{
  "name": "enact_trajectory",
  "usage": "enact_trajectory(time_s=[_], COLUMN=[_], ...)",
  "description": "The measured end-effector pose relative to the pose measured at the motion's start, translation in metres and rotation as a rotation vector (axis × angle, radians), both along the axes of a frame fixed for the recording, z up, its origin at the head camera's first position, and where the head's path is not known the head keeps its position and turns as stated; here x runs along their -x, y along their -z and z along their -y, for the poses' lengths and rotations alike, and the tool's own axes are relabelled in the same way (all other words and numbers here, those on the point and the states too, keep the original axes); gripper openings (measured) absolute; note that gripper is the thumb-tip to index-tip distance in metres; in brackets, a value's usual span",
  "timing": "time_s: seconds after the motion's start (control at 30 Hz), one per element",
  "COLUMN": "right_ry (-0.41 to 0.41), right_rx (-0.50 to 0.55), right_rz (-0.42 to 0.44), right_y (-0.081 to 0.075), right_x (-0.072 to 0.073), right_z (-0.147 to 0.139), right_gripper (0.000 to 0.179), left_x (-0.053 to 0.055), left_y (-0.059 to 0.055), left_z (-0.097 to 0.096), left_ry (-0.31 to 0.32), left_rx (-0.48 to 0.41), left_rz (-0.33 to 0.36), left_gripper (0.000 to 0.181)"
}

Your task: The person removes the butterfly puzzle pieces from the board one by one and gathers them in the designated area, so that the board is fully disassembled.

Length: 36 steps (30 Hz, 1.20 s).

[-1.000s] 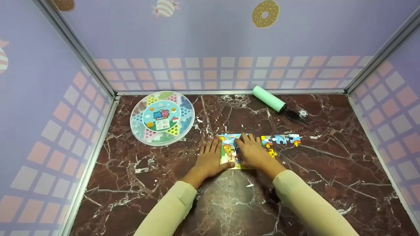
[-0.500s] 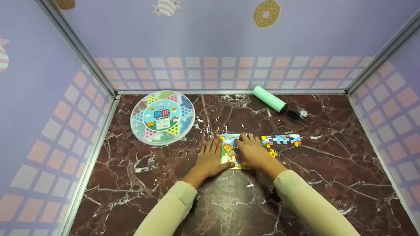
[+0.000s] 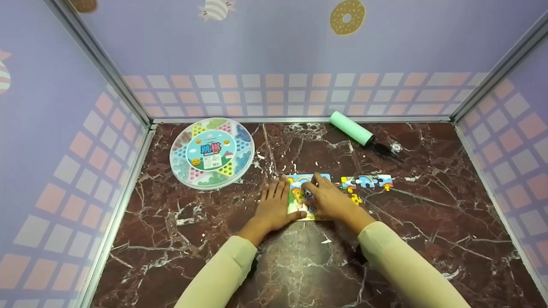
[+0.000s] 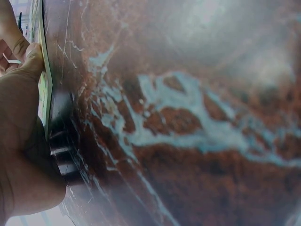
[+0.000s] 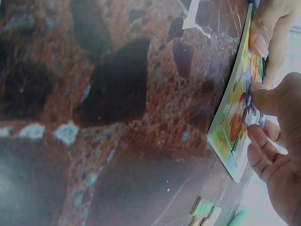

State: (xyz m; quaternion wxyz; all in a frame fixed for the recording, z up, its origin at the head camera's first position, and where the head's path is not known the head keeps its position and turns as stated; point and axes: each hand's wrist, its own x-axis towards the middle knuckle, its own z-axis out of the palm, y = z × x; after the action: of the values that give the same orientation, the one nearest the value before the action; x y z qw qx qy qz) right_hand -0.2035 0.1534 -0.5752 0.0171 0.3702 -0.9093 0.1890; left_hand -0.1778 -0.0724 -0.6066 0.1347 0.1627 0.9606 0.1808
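More puzzle board point(image 3: 297, 196) visible beyond the right hand point(image 3: 332, 200) than before

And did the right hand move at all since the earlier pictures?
Yes, a little: in the head view, the right hand has drawn some fingers back toward the person, uncovering the far right corner of the jigsaw board, which hasn't shifted.

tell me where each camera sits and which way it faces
Head: worn on the head, facing forward and down at the puzzle board and back wall; left hand, right hand and sleeves show.
Left wrist: on that wrist, looking low across the marbled surface; the left hand and part of the right hand show at the picture's left.
Right wrist: on that wrist, looking low along the surface; both hands show at the picture's right.
Shared: the head and right wrist views both show the puzzle board.
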Motion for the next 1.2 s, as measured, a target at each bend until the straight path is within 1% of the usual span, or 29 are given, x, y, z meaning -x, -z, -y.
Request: enact_trajectory(time_s=[0.13,0.27,0.5,0.6,0.77,1.0,1.1,1.2], right_ry=[-0.020,-0.026,-0.027,-0.033,-0.048,-0.052,-0.055,-0.053], right_rx=[0.031,0.041,0.053,0.049,0.049,0.030,0.021,0.011], right_rz=[0.011,0.011,0.028,0.023,-0.009,-0.025,-0.061,-0.117], right_y=[0.0007,0.0023,0.0034,0.0037,0.0052,0.0060,0.0063,0.0061], right_x=[0.0001,-0.0001,-0.0015,-0.0015,-0.0011,-0.0019,-0.0029,-0.0041], right_z=[-0.0004,-0.0006,-0.0014,-0.0021,-0.0034,-0.0049,-0.0061,-0.0078], right_gripper=[0.037,0.032,0.034,0.035,0.035,0.034,0.028,0.022], left_x=[0.0003,0.0007,0.0017,0.0021,0.0017,0.0005,0.0004,0.0011], left_y=[-0.0007,-0.0007,0.0005,0.0008,0.0004,-0.0002,-0.0001,0.0008], left_z=[0.0001,0.0002,0.0005,0.0004,-0.0001,-0.0007,-0.0008,-0.0009], left_ry=[0.000,0.001,-0.001,-0.002,0.002,0.000,0.001,0.000], left_rx=[-0.001,0.006,0.011,0.013,0.012,0.012,0.012,0.012], left_rz=[0.005,0.014,0.011,0.010,0.013,-0.004,-0.009,-0.006], left_gripper=[0.122,0.121,0.120,0.120,0.121,0.120,0.119,0.120])
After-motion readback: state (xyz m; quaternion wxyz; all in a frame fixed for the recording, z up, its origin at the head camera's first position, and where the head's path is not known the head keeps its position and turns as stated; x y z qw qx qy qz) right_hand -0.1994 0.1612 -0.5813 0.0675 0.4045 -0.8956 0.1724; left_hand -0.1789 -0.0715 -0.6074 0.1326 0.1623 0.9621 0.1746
